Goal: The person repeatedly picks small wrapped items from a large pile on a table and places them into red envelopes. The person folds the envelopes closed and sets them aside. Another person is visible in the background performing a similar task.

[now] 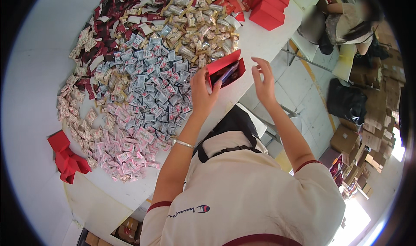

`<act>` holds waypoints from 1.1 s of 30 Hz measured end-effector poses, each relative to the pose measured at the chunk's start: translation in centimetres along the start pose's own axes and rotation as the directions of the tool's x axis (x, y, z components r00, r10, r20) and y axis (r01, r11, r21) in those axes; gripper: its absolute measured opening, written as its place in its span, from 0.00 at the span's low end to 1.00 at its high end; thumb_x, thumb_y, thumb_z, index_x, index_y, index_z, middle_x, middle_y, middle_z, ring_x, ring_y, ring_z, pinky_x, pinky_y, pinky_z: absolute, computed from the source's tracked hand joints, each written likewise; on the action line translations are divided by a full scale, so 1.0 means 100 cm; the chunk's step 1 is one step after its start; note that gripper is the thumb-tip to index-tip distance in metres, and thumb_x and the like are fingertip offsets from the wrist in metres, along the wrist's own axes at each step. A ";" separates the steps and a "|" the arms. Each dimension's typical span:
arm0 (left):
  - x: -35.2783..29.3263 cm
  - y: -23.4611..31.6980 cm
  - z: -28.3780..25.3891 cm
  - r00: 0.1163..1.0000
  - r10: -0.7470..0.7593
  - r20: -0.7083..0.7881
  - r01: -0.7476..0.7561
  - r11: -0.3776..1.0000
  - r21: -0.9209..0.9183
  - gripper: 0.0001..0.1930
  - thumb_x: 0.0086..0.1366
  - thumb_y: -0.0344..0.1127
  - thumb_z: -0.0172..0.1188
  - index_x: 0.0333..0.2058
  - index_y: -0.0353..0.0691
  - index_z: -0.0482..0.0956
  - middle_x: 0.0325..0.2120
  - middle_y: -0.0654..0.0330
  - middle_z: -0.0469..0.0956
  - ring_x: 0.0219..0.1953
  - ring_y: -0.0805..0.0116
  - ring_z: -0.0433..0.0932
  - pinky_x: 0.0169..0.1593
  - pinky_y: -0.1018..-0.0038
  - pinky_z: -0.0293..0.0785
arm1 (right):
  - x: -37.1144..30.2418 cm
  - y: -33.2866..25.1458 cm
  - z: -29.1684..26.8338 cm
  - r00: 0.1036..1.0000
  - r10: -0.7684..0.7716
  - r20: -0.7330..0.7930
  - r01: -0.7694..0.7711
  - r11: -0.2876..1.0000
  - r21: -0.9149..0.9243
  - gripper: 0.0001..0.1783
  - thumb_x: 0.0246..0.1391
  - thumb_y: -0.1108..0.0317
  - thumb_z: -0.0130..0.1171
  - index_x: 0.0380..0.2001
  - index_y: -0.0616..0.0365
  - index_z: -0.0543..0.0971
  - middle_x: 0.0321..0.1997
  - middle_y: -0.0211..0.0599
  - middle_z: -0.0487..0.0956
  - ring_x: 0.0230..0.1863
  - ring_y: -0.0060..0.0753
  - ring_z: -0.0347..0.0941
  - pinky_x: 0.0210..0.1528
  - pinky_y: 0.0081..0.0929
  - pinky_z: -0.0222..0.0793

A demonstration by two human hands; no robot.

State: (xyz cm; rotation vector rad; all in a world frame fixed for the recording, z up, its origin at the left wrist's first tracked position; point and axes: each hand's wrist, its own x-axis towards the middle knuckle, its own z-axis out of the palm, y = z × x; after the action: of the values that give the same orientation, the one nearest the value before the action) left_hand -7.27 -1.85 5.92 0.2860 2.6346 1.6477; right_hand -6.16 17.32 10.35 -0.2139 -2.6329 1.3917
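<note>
My left hand (pixel 203 92) grips the left side of a small red box (pixel 222 62) with its lid standing up, at the near edge of the table. Inside the box lie dark items and a flat purplish packet (pixel 228 74), which slants up near my left thumb. Just right of the box, my right hand (pixel 263 80) is raised with its fingers apart and nothing in it. Left of the box spreads a big heap of small wrapped pieces: blue-grey packets (pixel 147 79), pink packets (pixel 125 153) and gold-and-clear packets (pixel 201 27).
Dark red packets (pixel 102 27) and cream patterned packets (pixel 71 103) edge the heap. Red boxes (pixel 268 9) stand at the table's far end; more open red boxes (pixel 67 157) lie at left. A co-worker (pixel 346 25) sits at upper right, near cardboard cartons (pixel 381 111) and a black bag (pixel 346 101).
</note>
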 end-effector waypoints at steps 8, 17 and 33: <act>-0.004 -0.002 0.037 0.979 -0.148 -0.143 0.131 0.983 -0.125 0.19 0.55 0.26 0.51 0.47 0.36 0.65 0.40 0.49 0.69 0.44 0.51 0.70 0.47 0.67 0.65 | 0.023 0.040 0.021 0.802 0.344 0.488 -0.560 0.715 0.418 0.19 0.52 0.64 0.54 0.47 0.55 0.68 0.33 0.28 0.75 0.31 0.16 0.68 0.27 0.15 0.59; -0.025 0.007 0.031 0.962 -0.270 0.035 0.236 0.761 -0.604 0.23 0.58 0.35 0.53 0.53 0.39 0.61 0.53 0.59 0.61 0.56 0.64 0.60 0.57 0.71 0.55 | 0.044 0.057 0.014 0.677 0.096 0.729 -0.612 0.623 0.487 0.11 0.51 0.79 0.50 0.38 0.58 0.74 0.37 0.28 0.73 0.37 0.20 0.70 0.40 0.18 0.67; -0.031 0.038 0.069 0.765 -0.601 -0.232 0.350 0.690 -0.634 0.19 0.56 0.17 0.46 0.46 0.41 0.67 0.44 0.64 0.68 0.36 0.79 0.70 0.37 0.84 0.67 | 0.095 0.057 -0.014 0.335 -0.262 0.905 -0.619 0.663 0.421 0.19 0.53 0.62 0.39 0.39 0.59 0.77 0.49 0.35 0.67 0.35 0.25 0.67 0.39 0.21 0.64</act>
State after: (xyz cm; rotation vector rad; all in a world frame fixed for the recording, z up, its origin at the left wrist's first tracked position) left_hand -2.85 5.42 5.98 -0.8206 1.9791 2.3145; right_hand -14.90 23.51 7.02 0.6143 -2.2564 3.3897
